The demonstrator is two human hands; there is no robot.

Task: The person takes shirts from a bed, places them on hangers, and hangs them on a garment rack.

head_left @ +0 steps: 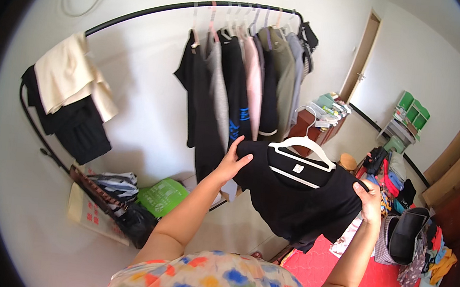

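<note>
A black short-sleeved top [296, 208] hangs on a white clothes hanger [303, 144] in front of me, its wide neckline showing the hanger's lower bar. My left hand [234, 161] pinches the top at its left shoulder, thumb on the front. At the opposite shoulder, my right hand [368, 200] grips the cloth in the same way. The hanger's hook points up and is free of any rail. Beyond my left hand, several garments, among them a long black one [208, 141] and a pink one [253, 79], hang from a black clothes rail [188, 5].
Cream cloth [62, 72] and black trousers [84, 135] drape over the rail's left end. Bags, one green [163, 197], stand below. At right, a red bed cover [382, 285] bears piled clothes and a dark open case [406, 238]. A brown cabinet [301, 125] stands behind the hanger.
</note>
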